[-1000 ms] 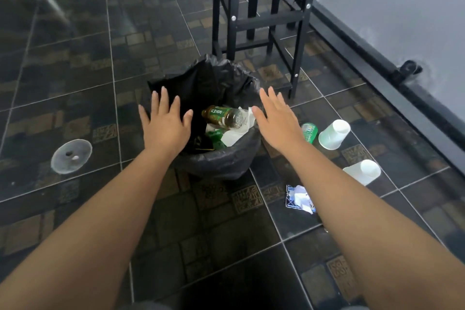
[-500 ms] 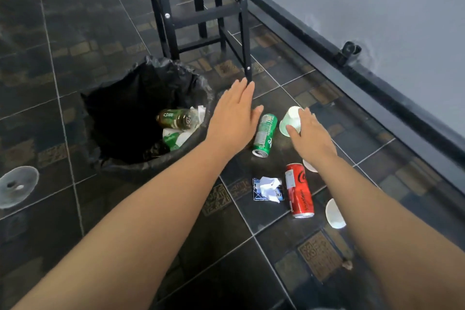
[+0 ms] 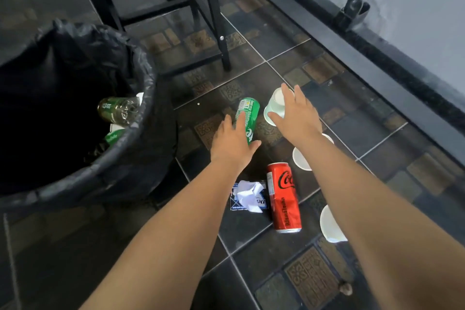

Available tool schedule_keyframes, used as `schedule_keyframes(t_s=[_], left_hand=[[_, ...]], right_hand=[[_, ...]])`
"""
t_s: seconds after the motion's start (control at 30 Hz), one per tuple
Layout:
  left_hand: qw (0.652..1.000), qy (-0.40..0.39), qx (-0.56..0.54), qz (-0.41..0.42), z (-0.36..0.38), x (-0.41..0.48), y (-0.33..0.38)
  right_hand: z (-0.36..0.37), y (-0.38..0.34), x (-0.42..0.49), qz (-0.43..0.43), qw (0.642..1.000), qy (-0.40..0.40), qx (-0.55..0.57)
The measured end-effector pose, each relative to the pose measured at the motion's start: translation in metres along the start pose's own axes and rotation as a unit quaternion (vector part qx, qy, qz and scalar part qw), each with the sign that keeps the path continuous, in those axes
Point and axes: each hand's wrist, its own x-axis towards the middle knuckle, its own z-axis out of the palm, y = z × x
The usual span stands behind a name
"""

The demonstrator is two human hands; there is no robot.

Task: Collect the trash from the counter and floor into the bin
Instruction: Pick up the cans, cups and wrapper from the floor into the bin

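Observation:
A bin lined with a black bag stands at the left, with a green-labelled bottle and other trash inside. On the floor tiles lie a green can, a pale green cup, a red cola can, crumpled paper on a wrapper and two more white cups. My left hand is spread just over the green can's near end. My right hand hovers over the pale green cup, fingers apart. Neither hand grips anything.
Black metal stool legs rise beyond the cans. A dark skirting ledge runs along the grey wall at the right, with a small black fitting on it. Dark patterned tiles cover the floor.
Both hands have moved from above the bin rightward and down to the litter; the view has closed in on the green can and the cup.

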Motion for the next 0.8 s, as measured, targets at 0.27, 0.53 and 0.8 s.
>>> schedule_keyframes(t_s=[0.27, 0.53, 0.8], left_hand=[[0.998, 0.013, -0.028, -0.049, 0.023, 0.01, 0.003], [0.985, 0.082, -0.142, -0.056, 0.013, -0.006, -0.004], [0.957, 0.214, -0.193, 0.011, -0.031, -0.05, -0.009]], right_hand=[[0.017, -0.001, 0.011, -0.001, 0.997, 0.041, 0.059], [0.007, 0.004, -0.01, -0.015, 0.988, 0.075, 0.138], [-0.039, -0.013, -0.037, -0.045, 0.969, 0.16, 0.181]])
